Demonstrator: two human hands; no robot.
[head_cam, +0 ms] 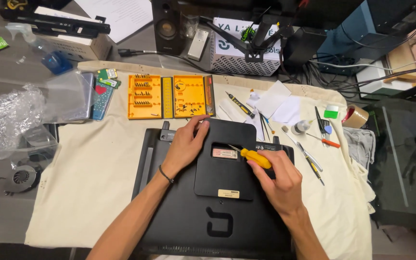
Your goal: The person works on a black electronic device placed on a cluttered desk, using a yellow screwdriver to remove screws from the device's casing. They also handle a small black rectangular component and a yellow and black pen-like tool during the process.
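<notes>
Head view is looking down on a desk (6, 202) covered by a cream cloth (92, 183), where a black laptop (179, 226) is lying upside down with its underside facing up. A square black cover panel (225, 180) is sitting on that underside. The left hand (185, 144) is resting flat on the panel's upper left corner, its fingers (199, 126) spread loosely and gripping nothing, a dark band circling the wrist. The right hand (281, 180) is holding a yellow-handled screwdriver (255, 158); its fingers are closing around the handle, and the thin tip is pointing left toward a small opening in the panel where a pale label is showing. Whether the tip is touching anything cannot be told.

Beyond the laptop, an orange bit case (169, 96) is lying open on the cloth. To the right, several slim tools (309, 159) are lying near a small white bottle (300, 127) and a roll of brown tape (357, 115). At the left, crumpled clear plastic wrap (6, 120) is lying beside a small round fan (22, 177).
</notes>
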